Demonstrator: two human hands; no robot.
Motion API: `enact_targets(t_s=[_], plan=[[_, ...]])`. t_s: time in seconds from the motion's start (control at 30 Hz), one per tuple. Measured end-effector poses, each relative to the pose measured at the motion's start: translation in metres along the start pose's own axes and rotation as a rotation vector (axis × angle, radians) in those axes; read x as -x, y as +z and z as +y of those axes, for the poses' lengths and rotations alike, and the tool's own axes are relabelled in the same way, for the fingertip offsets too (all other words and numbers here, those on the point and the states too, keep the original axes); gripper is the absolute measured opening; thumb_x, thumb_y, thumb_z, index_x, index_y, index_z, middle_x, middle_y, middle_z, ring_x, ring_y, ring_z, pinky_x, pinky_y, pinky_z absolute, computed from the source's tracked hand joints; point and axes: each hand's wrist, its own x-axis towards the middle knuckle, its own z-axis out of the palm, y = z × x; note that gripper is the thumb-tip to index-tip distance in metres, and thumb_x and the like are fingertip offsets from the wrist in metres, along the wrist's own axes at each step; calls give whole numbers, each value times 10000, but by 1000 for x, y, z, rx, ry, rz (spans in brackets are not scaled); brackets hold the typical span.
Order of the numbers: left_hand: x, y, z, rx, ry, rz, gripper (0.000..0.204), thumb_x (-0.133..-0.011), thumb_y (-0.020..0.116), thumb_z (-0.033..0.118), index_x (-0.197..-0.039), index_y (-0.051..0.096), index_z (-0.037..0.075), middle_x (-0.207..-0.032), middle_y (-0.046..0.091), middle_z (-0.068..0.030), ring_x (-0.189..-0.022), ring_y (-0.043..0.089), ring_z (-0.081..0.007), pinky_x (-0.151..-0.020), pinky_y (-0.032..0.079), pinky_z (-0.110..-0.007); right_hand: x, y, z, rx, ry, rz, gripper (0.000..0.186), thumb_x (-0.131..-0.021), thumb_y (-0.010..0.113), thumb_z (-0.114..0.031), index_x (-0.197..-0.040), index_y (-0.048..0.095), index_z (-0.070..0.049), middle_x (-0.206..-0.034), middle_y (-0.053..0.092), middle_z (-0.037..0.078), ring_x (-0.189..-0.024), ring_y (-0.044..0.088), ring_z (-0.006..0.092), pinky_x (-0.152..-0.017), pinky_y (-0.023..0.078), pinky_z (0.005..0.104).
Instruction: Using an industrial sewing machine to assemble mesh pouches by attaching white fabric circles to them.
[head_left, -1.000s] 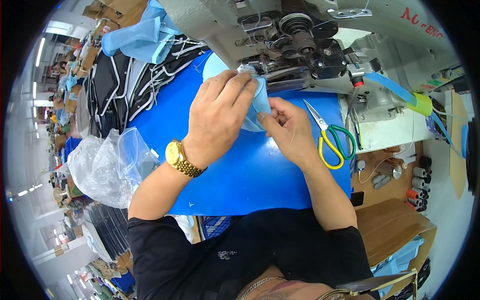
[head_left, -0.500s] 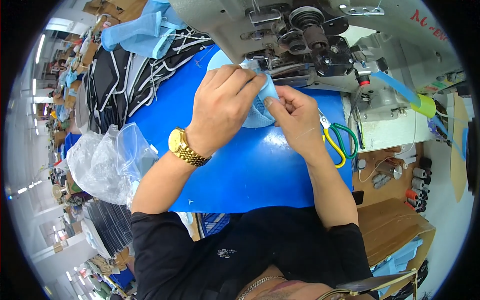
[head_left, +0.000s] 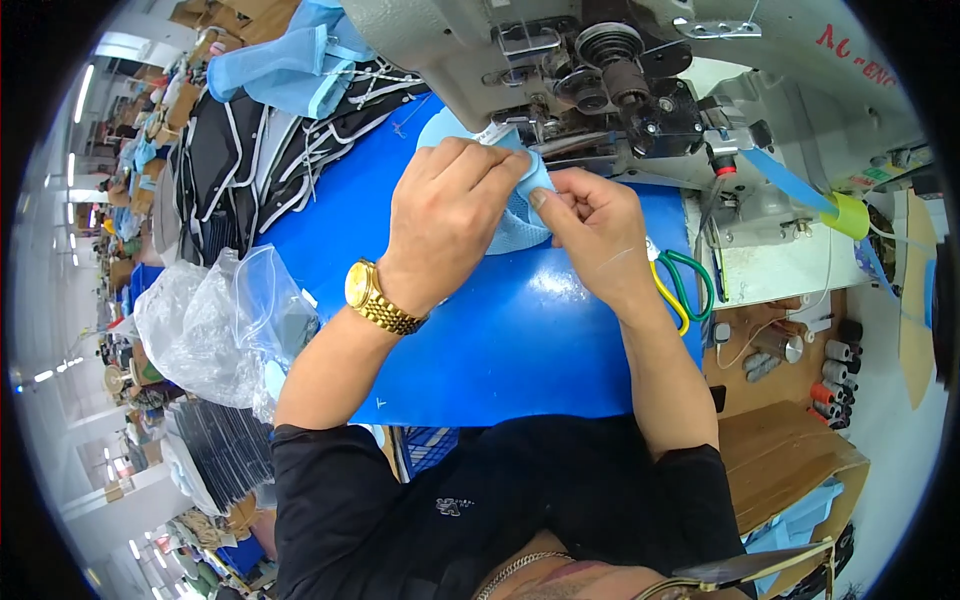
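Note:
A light blue mesh fabric piece [head_left: 515, 220] lies under the needle area of an industrial sewing machine [head_left: 650, 110]. My left hand [head_left: 445, 210] rests over it with curled fingers, gripping it just in front of the presser foot. My right hand [head_left: 590, 225] pinches the fabric's right edge between thumb and fingers. Scissors with yellow and green handles [head_left: 685, 288] lie on the blue mat [head_left: 500, 360], partly hidden behind my right hand. A blue tape [head_left: 785, 182] runs into the machine from the right through a yellow-green holder [head_left: 845, 212].
Black pieces with white piping [head_left: 230, 175] and light blue fabric [head_left: 280, 70] lie at the upper left, with plastic bags [head_left: 190, 325] below them. A cardboard box [head_left: 780, 440] stands at the lower right, near thread spools [head_left: 830, 390] on a wooden shelf.
Both hands and the fabric have shifted rightward and slightly away from me, mostly in the first half second. The grip continues; my right hand now covers more of the scissors.

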Motion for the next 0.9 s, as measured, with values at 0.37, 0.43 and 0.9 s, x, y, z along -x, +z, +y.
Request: enact_targets(t_s=[0.37,0.43,0.9], plan=[[-2,-5,-7,66,56,-18,243,-715,636,53,-953,684,58,-879,661,-31,-797,596,-191,-689,464,-315,-3,0,-7,75,-43,-12,138,-844,676,-109,-888,692,21,-631,635,53,-535,514,61,-501,415,244],[-3,-4,0,26,-9,-43,242,-718,634,49,-955,685,60,-892,665,-32,-824,606,-193,-711,469,-317,-5,-1,-6,87,-69,40,150,-829,678,-120,-872,688,23,-617,632,73,-511,524,98,-503,428,266],[-3,-8,1,31,-27,-84,253,-720,617,21,-957,687,77,-895,651,-29,-826,589,-213,-717,458,-330,-10,-1,-7,156,-95,-9,172,-774,661,-117,-690,600,21,-547,542,130,-446,490,237,-471,396,341]])
